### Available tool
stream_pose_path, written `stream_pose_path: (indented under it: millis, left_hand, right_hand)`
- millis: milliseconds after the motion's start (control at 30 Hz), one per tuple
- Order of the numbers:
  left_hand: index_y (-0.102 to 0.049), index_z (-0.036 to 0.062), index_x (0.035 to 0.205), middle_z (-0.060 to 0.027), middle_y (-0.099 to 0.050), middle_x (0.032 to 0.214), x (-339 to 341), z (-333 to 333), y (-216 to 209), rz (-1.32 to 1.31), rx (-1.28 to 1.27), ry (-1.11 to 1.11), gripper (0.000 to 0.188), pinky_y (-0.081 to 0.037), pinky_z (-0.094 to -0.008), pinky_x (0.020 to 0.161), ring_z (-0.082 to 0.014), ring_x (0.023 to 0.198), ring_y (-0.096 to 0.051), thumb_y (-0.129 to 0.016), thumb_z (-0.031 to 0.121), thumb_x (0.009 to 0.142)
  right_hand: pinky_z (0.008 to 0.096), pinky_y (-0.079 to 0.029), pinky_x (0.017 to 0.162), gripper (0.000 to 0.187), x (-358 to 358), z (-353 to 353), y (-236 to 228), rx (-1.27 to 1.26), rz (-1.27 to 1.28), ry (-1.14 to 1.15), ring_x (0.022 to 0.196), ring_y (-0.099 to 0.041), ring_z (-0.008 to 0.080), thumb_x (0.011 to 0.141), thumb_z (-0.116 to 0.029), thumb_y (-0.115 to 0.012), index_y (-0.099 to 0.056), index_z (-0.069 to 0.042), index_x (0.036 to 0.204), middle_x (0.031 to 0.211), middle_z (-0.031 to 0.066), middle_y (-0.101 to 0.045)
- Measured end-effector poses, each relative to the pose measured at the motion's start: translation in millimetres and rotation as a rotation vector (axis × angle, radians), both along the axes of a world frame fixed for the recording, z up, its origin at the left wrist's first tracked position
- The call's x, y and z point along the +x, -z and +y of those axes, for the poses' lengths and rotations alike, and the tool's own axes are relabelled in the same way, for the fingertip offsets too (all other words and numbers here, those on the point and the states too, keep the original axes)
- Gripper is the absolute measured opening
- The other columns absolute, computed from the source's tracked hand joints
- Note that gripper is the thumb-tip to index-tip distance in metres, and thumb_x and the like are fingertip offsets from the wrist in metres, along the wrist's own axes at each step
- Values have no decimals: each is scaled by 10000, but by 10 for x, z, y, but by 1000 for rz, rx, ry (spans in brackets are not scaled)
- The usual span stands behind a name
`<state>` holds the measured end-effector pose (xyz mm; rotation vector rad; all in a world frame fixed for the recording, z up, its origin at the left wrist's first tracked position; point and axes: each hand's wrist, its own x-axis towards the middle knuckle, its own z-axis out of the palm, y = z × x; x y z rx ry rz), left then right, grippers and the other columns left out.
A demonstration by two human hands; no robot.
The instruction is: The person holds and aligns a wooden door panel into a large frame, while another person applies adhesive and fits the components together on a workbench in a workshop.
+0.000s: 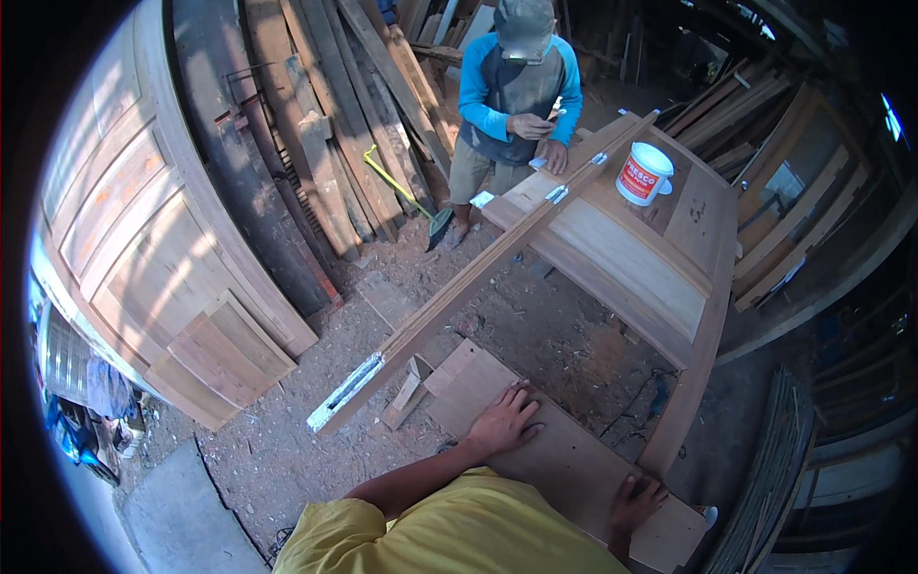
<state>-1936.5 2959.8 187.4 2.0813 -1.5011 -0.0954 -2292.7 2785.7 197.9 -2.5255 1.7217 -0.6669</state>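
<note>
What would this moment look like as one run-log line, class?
left hand: flat on wooden board | right hand: resting on same board | long wooden rail: lying beside the board | co-worker: standing at far end

Both hands lie flat on a board [555, 450]: left hand [502, 421] near its top edge, right hand [636, 502] lower. Beyond, a long rail [478, 273] crosses a door [631, 258] bearing a bucket [644, 173].

Bucket [644, 173] on door [626, 258], beyond board [564, 459]

White bucket [644, 173] — red label — on door panel [622, 258]
</note>
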Motion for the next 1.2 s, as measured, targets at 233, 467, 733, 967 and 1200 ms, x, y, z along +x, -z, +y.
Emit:
stream_pose_path:
  millis: [233, 467, 733, 967, 1200]
  left_hand:
    - [-618, 53, 1393, -280, -528, 1490, 11, 5, 2, -8, -38, -4, 529, -369, -537, 1300, -457, 1536, -423, -628, 485, 1088]
    - [-620, 51, 1400, -280, -539, 1465, 32, 22, -85, -3, -15, 8, 540, -369, -535, 1300, -454, 1537, -424, -630, 489, 1086]
    - [-618, 44, 1385, -287, -532, 1488, 22, 13, -42, -2, -30, 1, 535, -371, -537, 1300, -462, 1527, -436, -638, 484, 1082]
    - [-616, 39, 1379, -295, -519, 1514, 16, 10, 6, -18, -44, -9, 535, -366, -543, 1305, -474, 1515, -448, -649, 480, 1077]
    - [-623, 46, 1394, -286, -520, 1518, 30, 5, -17, 9, -21, 2, 544, -339, -535, 1324, -467, 1532, -432, -633, 492, 1083]
  right_hand:
    - [676, -394, 1115, 625, 24, -10, 26, -76, -3, -18, 1320, -475, 553, 1039, -543, -643, -576, 19, 1304, 1389, 342, -522]
    - [684, -399, 1107, 604, 12, -13, 0, -6, 22, -8, 1314, -480, 551, 1028, -531, -649, -577, 13, 1279, 1381, 338, -525]
    - [683, -397, 1106, 602, 30, -4, -23, -26, 8, -15, 1301, -489, 548, 1038, -545, -637, -581, 10, 1264, 1372, 333, -533]
    - [689, -401, 1091, 605, 22, -6, 9, -81, 4, -27, 1296, -490, 549, 1045, -552, -631, -587, 10, 1264, 1357, 334, -535]
    - [686, -410, 1077, 601, 44, 6, -24, -56, 4, -24, 1280, -489, 558, 1046, -544, -630, -590, 15, 1262, 1336, 339, -532]
